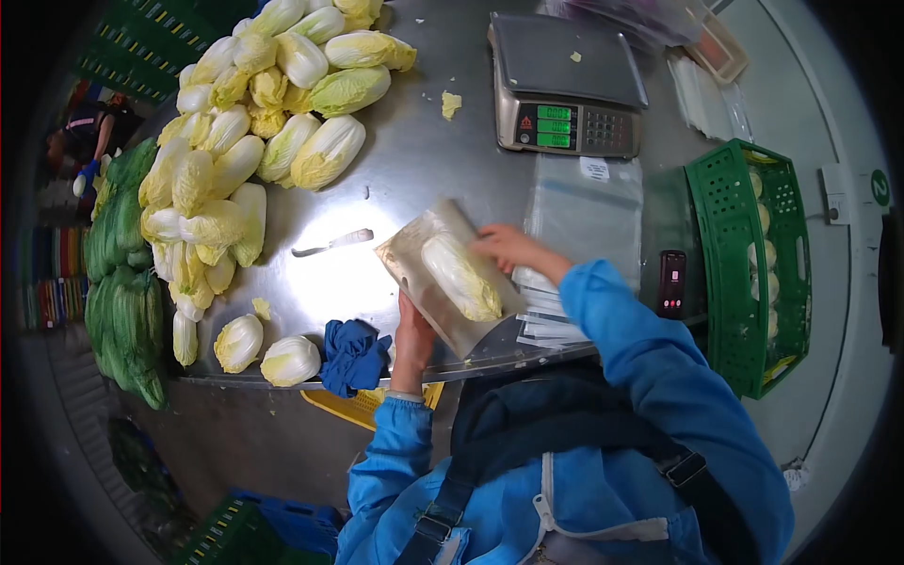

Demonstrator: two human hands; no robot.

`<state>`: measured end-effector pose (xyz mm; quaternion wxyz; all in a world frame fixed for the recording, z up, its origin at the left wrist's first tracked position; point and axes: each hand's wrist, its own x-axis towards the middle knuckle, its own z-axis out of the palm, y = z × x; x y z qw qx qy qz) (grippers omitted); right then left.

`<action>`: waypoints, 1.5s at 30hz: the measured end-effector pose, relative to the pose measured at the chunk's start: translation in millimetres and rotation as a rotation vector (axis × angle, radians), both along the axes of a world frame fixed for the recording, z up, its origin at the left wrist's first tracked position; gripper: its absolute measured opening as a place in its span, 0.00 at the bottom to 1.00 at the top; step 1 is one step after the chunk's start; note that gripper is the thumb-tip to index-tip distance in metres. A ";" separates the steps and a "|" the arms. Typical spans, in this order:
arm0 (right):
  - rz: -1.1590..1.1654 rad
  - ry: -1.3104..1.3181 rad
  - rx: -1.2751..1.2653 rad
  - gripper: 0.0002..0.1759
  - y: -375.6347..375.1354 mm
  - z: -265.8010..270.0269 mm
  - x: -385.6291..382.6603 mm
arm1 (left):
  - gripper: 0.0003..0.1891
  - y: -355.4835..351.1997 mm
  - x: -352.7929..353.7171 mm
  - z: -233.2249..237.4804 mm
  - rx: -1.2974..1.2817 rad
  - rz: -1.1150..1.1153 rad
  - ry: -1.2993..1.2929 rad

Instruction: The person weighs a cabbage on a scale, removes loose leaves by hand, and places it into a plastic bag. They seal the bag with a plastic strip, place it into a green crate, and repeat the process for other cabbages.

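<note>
A napa cabbage [460,275] lies in or on a clear plastic bag [414,247] at the table's middle, near the front edge. My left hand [412,330] holds the bag's left side, with the fingers partly hidden beneath it. Over the right side of the cabbage, my right hand [513,250] is bent and slightly blurred; whether its fingers grip the bag cannot be made out. To the left lies a small knife [348,239]. Flat clear bags [589,226] are stacked to the right, below the scale [568,85].
Many cabbages [226,169] are heaped at the left, beside green net sacks [124,330]. A blue cloth [353,358] sits at the front edge. On the right are a phone [671,282] and a green crate [720,273] of cabbages. A person [87,132] is far left.
</note>
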<state>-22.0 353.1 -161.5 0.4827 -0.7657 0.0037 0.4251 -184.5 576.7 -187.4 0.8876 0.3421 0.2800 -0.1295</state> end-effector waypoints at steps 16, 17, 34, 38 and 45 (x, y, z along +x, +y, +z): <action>-0.701 0.152 0.468 0.42 -216.5 92.9 -109.0 | 0.19 -193.1 54.1 68.8 0.839 -0.504 -0.691; -0.759 0.203 0.461 0.40 -240.3 115.2 -124.2 | 0.18 -204.3 73.4 56.2 1.004 -0.555 -0.815; -0.854 0.482 0.599 0.33 -271.2 83.0 -204.6 | 0.06 -265.2 128.9 91.4 1.053 -1.086 -0.662; -0.878 0.459 0.577 0.30 -263.9 82.5 -196.7 | 0.03 -278.3 116.2 80.6 1.341 -0.801 -1.113; -1.051 0.413 0.503 0.28 -248.1 93.1 -172.5 | 0.04 -275.2 109.0 107.0 1.289 -0.701 -1.140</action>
